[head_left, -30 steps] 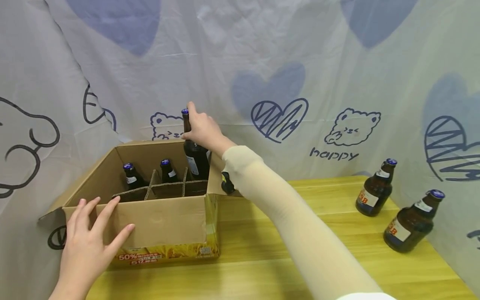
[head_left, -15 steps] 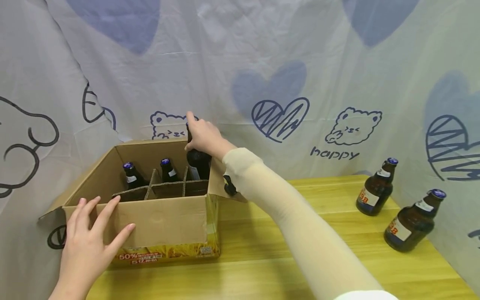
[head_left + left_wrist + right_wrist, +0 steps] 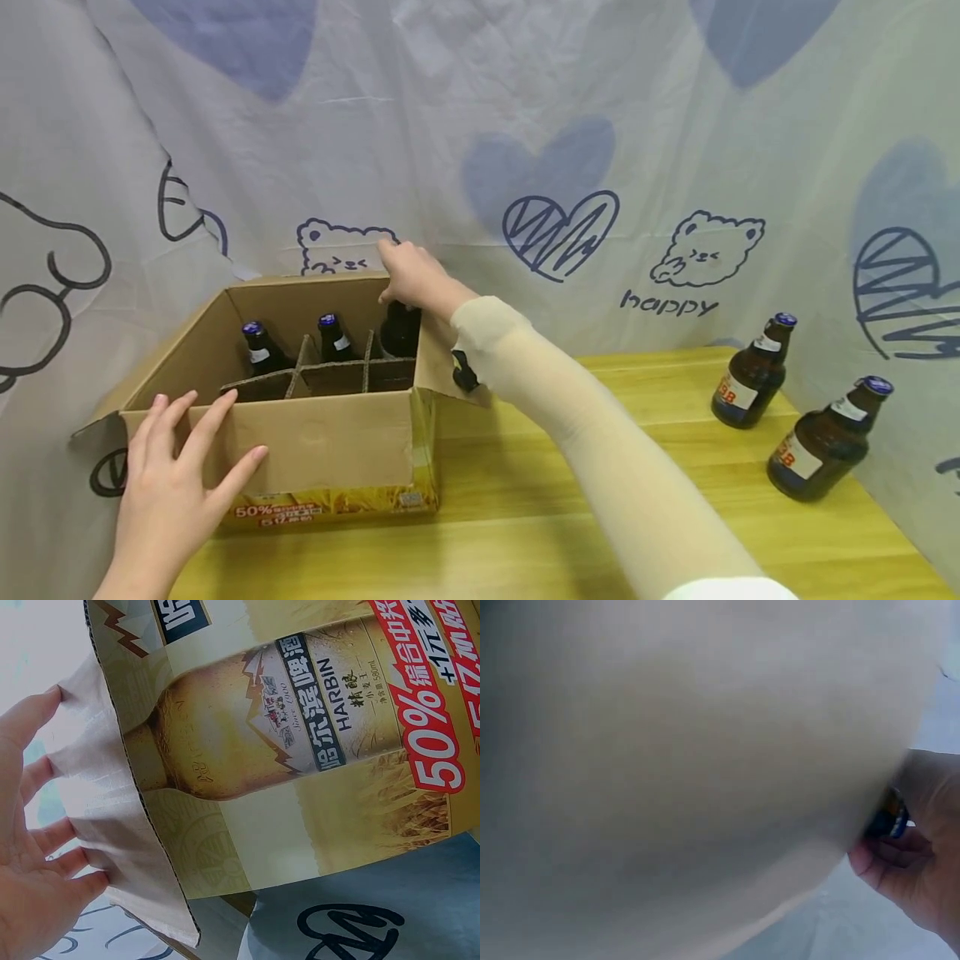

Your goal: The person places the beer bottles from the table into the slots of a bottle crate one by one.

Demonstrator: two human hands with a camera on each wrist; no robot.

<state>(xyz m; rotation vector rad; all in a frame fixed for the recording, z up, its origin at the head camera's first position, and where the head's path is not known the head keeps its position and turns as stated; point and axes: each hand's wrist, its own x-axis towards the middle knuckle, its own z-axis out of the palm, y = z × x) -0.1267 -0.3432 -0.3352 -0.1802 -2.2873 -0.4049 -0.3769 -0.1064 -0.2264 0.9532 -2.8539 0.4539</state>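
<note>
My right hand (image 3: 416,275) grips a dark beer bottle (image 3: 401,332) by its neck, low in the back right compartment of an open cardboard beer box (image 3: 300,450). In the right wrist view the bottle's cap (image 3: 900,823) shows beside the curled fingers; the box wall hides the rest. My left hand (image 3: 176,483) rests with spread, straight fingers on the box's folded front flap, also seen in the left wrist view as a bare cardboard flap (image 3: 97,780). Two more capped bottles, one at left (image 3: 264,348) and one in the middle (image 3: 334,339), stand in the back row.
Cardboard dividers (image 3: 306,367) split the box inside. Two brown bottles, a farther one (image 3: 752,375) and a nearer one (image 3: 825,442), stand on the right of the yellow wooden table (image 3: 525,517). A printed curtain (image 3: 555,100) hangs close behind and at both sides.
The right hand has lowered the bottle into the back right compartment, so its cap and label no longer show in the head view. The left hand stays at the front flap.
</note>
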